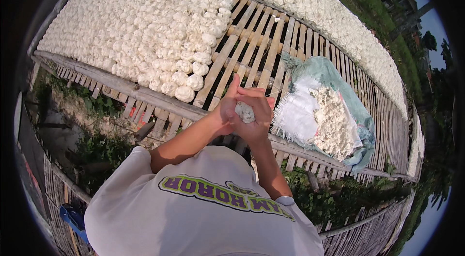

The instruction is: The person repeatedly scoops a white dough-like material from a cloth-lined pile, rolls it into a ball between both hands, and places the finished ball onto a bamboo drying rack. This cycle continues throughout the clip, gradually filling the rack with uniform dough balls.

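White lump (pixel 245 112), seemingly round though partly hidden, is clasped between the left hand (pixel 225 112) and right hand (pixel 258 119) by a slatted bamboo surface (pixel 219 68) bearing rows of white balls (pixel 140 28).

Bare slats of the bamboo table (pixel 164 103) left a lane for a hand, running from the front pole toward the far band of lumps (pixel 339 18). Packed rows of white lumps (pixel 145 33) walled its left side; the green sack (pixel 334 76), with a crumbly white heap (pixel 334 125) on its pale sheet (pixel 298 115), blocked the right. The left grip (pixel 225 114) and right grip (pixel 256 113), cupped around a white lump (pixel 246 112), stood across the near end. More bare slats lay beyond the sack.
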`<state>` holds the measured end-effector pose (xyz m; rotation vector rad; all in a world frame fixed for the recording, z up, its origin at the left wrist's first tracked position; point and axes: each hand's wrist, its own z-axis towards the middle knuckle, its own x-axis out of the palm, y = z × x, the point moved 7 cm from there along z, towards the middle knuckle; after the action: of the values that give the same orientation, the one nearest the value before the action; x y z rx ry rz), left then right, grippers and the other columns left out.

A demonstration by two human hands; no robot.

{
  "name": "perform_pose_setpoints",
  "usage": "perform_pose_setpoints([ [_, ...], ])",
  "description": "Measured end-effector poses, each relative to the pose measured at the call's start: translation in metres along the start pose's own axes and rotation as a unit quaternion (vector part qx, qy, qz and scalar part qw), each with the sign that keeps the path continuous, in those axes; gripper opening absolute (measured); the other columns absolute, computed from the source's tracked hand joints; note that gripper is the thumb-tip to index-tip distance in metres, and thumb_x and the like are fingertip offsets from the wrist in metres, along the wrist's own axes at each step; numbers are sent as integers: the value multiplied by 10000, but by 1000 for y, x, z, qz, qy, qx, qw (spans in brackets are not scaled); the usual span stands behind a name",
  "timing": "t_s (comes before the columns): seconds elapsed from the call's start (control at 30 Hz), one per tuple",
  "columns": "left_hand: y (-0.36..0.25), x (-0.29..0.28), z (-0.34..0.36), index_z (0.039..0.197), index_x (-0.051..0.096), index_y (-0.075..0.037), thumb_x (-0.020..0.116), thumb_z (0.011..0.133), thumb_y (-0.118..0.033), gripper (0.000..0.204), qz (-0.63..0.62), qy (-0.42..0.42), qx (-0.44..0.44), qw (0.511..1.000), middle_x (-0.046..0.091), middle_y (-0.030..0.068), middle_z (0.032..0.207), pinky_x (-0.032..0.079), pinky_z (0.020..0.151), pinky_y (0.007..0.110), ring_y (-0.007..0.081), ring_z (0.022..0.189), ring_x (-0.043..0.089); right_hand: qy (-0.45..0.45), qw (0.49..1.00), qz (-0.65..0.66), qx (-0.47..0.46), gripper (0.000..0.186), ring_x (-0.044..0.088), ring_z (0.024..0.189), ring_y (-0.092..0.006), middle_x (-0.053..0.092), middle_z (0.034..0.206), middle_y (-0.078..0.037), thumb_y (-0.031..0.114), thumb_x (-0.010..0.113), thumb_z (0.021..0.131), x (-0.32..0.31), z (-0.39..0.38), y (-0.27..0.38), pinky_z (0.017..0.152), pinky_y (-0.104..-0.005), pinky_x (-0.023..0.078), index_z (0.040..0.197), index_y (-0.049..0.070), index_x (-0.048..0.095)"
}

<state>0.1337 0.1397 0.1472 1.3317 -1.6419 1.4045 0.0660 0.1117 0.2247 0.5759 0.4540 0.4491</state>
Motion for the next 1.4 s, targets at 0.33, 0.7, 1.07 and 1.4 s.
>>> perform_pose_setpoints([
  [0.33,-7,12,-11,1337,518,-47,399,1055,-687,710,-94,-1,-78,993,551,313,1490,464,1133,570,440,1390,552,60,992,88,73,408,688,989,-281,696,1104,-105,166,908,816,8,-8,-11,905,-380,541,1145,21,715],
  [0.7,-5,4,-2,1340,518,-67,333,1066,-691,706,-25,-5,-17,1000,656,249,1363,506,1097,495,382,1279,627,22,996,43,72,475,692,1045,-267,687,1148,-128,128,911,776,9,-6,-3,908,-374,558,1185,7,702],
  [1.07,-11,16,-4,1323,522,-29,357,1069,-669,709,-8,13,-4,1000,591,314,1431,438,1171,526,413,1376,564,-39,992,87,81,471,718,964,-244,699,1138,-165,99,919,771,4,-4,-9,824,-336,584,1172,-3,694],
  [1.4,-16,9,-5,1313,562,-23,377,1083,-620,666,7,54,71,996,636,247,1401,453,1164,496,381,1338,610,-4,995,-61,74,223,674,1043,-237,688,1154,-145,179,751,979,11,-2,14,888,-356,549,1095,-5,703],
])
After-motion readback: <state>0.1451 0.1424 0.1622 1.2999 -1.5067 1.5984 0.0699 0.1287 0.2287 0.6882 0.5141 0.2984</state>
